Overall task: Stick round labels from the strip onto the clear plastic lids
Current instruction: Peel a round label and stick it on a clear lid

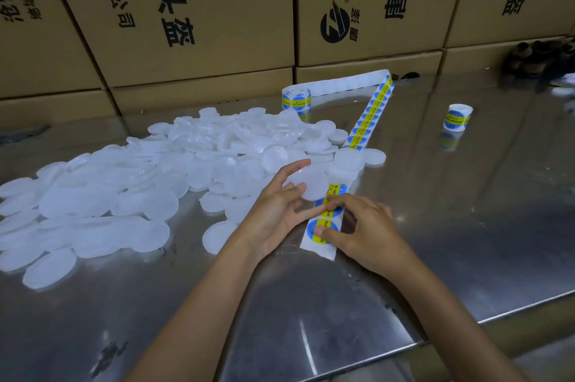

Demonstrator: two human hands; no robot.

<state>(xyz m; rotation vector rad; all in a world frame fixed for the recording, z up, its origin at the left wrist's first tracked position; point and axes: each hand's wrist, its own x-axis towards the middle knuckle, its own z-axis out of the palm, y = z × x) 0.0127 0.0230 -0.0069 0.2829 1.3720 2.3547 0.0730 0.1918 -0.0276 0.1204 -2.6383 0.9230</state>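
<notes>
Nearest, two bare forearms reached over the shiny metal worktop (357, 304) to the near end of the label strip (320, 244). On that end, three round blue-and-yellow labels showed among the hands: the nearest label (323, 230) lay under the right hand's thumb tip, the next was largely covered by fingers, and a third peeked out just beyond. The right hand (367, 232) had its fingers curled down onto the strip, fingertips pinching at the edge of the middle label. The left hand (280, 210) held one clear lid (311, 184) between its spread fingers, index finger arched over the top, the lid hovering just beside the strip.

Further out, a large heap of clear lids (130, 182), too many to count, spread across the left of the worktop. The strip ran away diagonally past the heap, turned back, and ended in a partly unwound roll (296, 99). A second, smaller roll (457, 118) stood well apart to the right. Behind everything, printed cardboard boxes (193, 17) were stacked in a wall
</notes>
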